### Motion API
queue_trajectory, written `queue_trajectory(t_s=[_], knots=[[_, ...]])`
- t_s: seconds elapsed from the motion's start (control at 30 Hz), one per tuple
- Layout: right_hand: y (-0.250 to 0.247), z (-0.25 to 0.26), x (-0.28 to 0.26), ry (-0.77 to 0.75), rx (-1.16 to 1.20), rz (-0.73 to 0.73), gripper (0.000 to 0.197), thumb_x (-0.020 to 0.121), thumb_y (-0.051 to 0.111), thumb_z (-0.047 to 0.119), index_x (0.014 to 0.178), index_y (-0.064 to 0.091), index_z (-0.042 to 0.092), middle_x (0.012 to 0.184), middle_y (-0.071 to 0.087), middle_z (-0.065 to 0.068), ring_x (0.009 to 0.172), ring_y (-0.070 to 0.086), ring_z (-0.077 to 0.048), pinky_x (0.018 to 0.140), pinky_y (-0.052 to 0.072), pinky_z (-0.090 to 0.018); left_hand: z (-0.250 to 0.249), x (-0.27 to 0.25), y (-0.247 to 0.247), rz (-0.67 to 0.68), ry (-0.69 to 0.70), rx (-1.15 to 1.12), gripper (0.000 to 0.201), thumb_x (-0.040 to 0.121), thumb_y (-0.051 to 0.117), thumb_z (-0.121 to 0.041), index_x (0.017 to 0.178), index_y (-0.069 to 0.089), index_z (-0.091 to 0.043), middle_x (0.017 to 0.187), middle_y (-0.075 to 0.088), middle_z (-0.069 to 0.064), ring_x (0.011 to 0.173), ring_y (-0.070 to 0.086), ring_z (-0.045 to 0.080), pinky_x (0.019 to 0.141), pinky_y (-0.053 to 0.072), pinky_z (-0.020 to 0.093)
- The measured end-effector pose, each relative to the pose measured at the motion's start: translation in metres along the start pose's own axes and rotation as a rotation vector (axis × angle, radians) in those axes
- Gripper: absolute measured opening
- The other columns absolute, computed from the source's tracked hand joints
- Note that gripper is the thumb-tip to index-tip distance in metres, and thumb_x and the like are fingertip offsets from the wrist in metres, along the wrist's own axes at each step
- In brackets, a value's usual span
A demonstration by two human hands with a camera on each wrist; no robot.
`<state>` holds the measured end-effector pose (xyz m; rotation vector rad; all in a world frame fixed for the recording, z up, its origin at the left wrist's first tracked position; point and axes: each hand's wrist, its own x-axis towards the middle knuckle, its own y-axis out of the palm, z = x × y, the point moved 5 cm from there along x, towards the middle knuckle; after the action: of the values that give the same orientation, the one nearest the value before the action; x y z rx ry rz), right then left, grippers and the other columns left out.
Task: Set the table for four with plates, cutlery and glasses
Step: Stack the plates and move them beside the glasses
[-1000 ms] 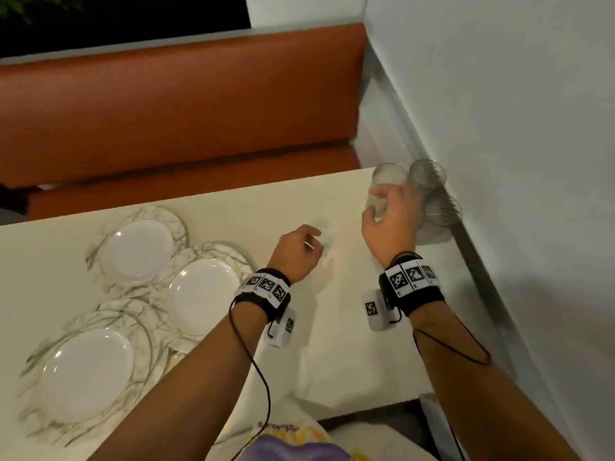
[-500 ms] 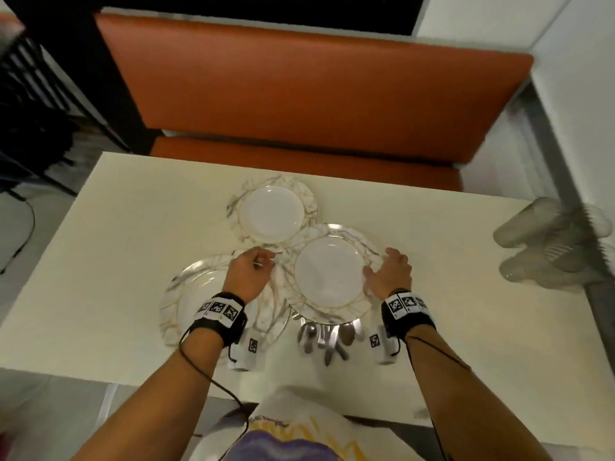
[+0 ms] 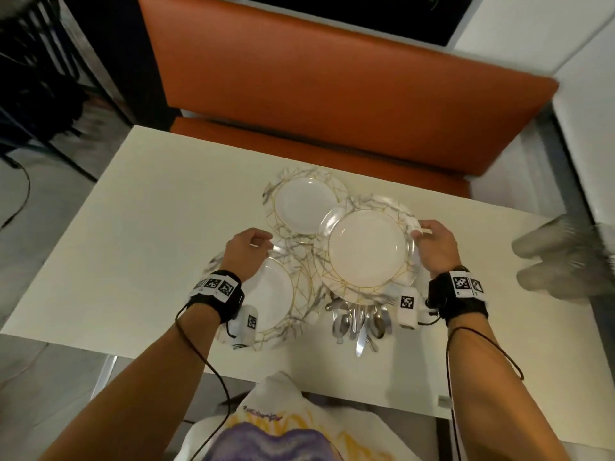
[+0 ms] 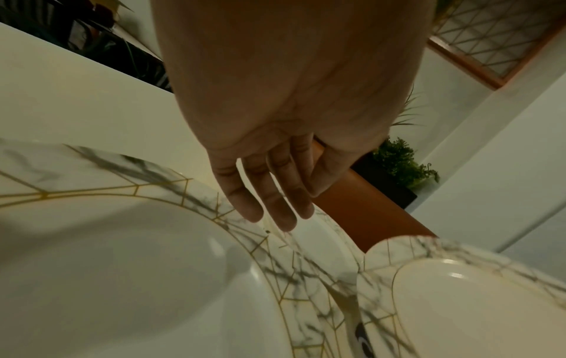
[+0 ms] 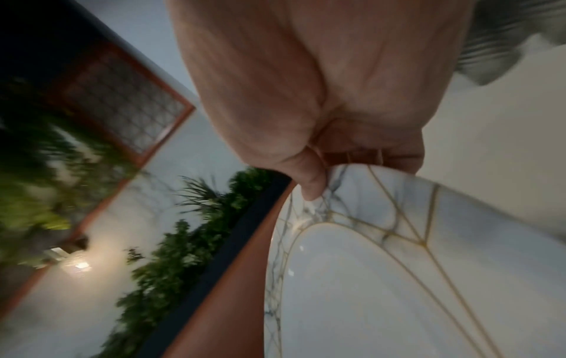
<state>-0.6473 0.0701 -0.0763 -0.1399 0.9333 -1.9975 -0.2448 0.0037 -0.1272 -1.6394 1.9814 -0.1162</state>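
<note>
Three marble-rimmed plates with gold lines overlap in the middle of the cream table (image 3: pixel 139 234). My right hand (image 3: pixel 421 229) pinches the right rim of the right plate (image 3: pixel 366 251), thumb on top (image 5: pixel 312 184) and fingers under the plate (image 5: pixel 398 266). My left hand (image 3: pixel 263 242) hovers with straight fingers (image 4: pixel 275 213) over the far rim of the near-left plate (image 3: pixel 276 301), whose rim (image 4: pixel 190 191) lies just below the fingertips. The far plate (image 3: pixel 304 204) lies untouched. A pile of cutlery (image 3: pixel 359 322) sticks out from under the right plate. Several clear glasses (image 3: pixel 559 257) stand blurred at the right.
An orange bench (image 3: pixel 332 94) runs along the table's far side. A white wall (image 3: pixel 592 128) closes the right side, behind the glasses. Dark chair legs and floor (image 3: pixel 40 111) lie off the table's left end.
My right hand left the glasses and took hold of the right plate's rim. My left hand moved from the bare table to the near-left plate. The view swung left.
</note>
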Motion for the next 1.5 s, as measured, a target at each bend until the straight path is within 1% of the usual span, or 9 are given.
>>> queue_trajectory(t_s=[0.07, 0.2, 0.33, 0.47, 0.6, 0.73, 0.97, 1.33, 1.5], knots=[[0.002, 0.034, -0.006, -0.086, 0.109, 0.0, 0.024, 0.097, 0.057, 0.02, 0.118, 0.067, 0.02, 0.119, 0.07, -0.003, 0.106, 0.065, -0.023, 0.096, 0.053, -0.038, -0.001, 0.002, -0.005, -0.022, -0.008, -0.047, 0.01, 0.096, 0.063, -0.026, 0.101, 0.072, -0.025, 0.098, 0.078, -0.004, 0.089, 0.075, 0.014, 0.093, 0.059, 0.04], [0.05, 0.086, -0.026, -0.127, 0.334, 0.16, 0.022, 0.097, 0.056, 0.017, 0.114, 0.068, 0.023, 0.115, 0.072, -0.002, 0.104, 0.068, -0.023, 0.092, 0.056, -0.043, -0.004, -0.003, -0.022, -0.025, -0.109, -0.286, 0.066, 0.079, 0.075, -0.068, 0.123, 0.067, -0.02, 0.11, 0.077, -0.002, 0.102, 0.074, 0.017, 0.089, 0.059, 0.036], [0.129, 0.103, -0.049, -0.071, 0.433, 0.359, 0.036, 0.088, 0.062, 0.039, 0.123, 0.066, 0.029, 0.123, 0.07, 0.002, 0.111, 0.067, -0.023, 0.095, 0.056, -0.046, 0.011, -0.014, -0.047, 0.033, -0.29, -0.741, 0.053, 0.087, 0.079, -0.046, 0.125, 0.069, -0.01, 0.114, 0.078, 0.008, 0.104, 0.075, 0.028, 0.084, 0.06, 0.04], [0.189, 0.095, -0.067, -0.052, 0.245, 0.494, 0.029, 0.101, 0.057, 0.035, 0.121, 0.067, 0.016, 0.117, 0.072, -0.007, 0.094, 0.068, -0.019, 0.077, 0.054, -0.033, 0.049, -0.022, -0.098, -0.219, -0.32, -0.802, 0.057, 0.085, 0.082, -0.041, 0.131, 0.067, -0.01, 0.117, 0.076, 0.01, 0.109, 0.073, 0.032, 0.092, 0.059, 0.049], [0.223, 0.059, -0.076, -0.174, -0.253, 0.49, 0.036, 0.093, 0.062, 0.028, 0.126, 0.062, 0.012, 0.122, 0.064, -0.001, 0.11, 0.06, -0.019, 0.092, 0.048, -0.029, 0.072, -0.043, -0.147, -0.421, -0.304, -0.778, 0.044, 0.093, 0.075, -0.035, 0.128, 0.064, -0.01, 0.112, 0.075, 0.006, 0.1, 0.074, 0.023, 0.068, 0.063, 0.03], [0.24, 0.039, -0.096, -0.314, -0.571, 0.401, 0.05, 0.085, 0.07, 0.036, 0.128, 0.054, 0.015, 0.127, 0.056, -0.011, 0.118, 0.053, -0.032, 0.101, 0.048, -0.045, 0.089, -0.061, -0.18, -0.524, -0.292, -0.765, 0.046, 0.093, 0.075, -0.039, 0.127, 0.063, -0.011, 0.11, 0.074, 0.003, 0.097, 0.073, 0.019, 0.058, 0.059, 0.021], [0.247, 0.04, -0.106, -0.27, -0.674, 0.293, 0.066, 0.081, 0.079, 0.037, 0.131, 0.046, 0.01, 0.13, 0.053, -0.014, 0.124, 0.048, -0.033, 0.105, 0.042, -0.043, 0.094, -0.076, -0.19, -0.624, -0.259, -0.764, 0.052, 0.093, 0.069, -0.055, 0.124, 0.066, -0.015, 0.114, 0.074, 0.003, 0.104, 0.072, 0.021, 0.09, 0.059, 0.037], [0.177, 0.064, -0.052, -0.126, -0.18, 0.389, 0.032, 0.097, 0.062, 0.021, 0.128, 0.062, 0.012, 0.126, 0.066, -0.008, 0.106, 0.06, -0.025, 0.084, 0.044, -0.029, 0.063, -0.048, -0.179, -0.612, -0.177, -0.805, 0.043, 0.092, 0.064, -0.065, 0.11, 0.069, -0.026, 0.115, 0.076, -0.001, 0.111, 0.072, 0.02, 0.1, 0.057, 0.044], [0.13, 0.081, -0.021, -0.183, -0.019, 0.328, 0.036, 0.095, 0.064, 0.025, 0.129, 0.064, 0.013, 0.128, 0.065, -0.001, 0.119, 0.058, -0.023, 0.108, 0.045, -0.04, 0.054, -0.039, -0.151, -0.517, -0.187, -0.772, 0.052, 0.093, 0.059, -0.068, 0.118, 0.066, -0.023, 0.121, 0.072, 0.002, 0.117, 0.067, 0.025, 0.103, 0.054, 0.046]])
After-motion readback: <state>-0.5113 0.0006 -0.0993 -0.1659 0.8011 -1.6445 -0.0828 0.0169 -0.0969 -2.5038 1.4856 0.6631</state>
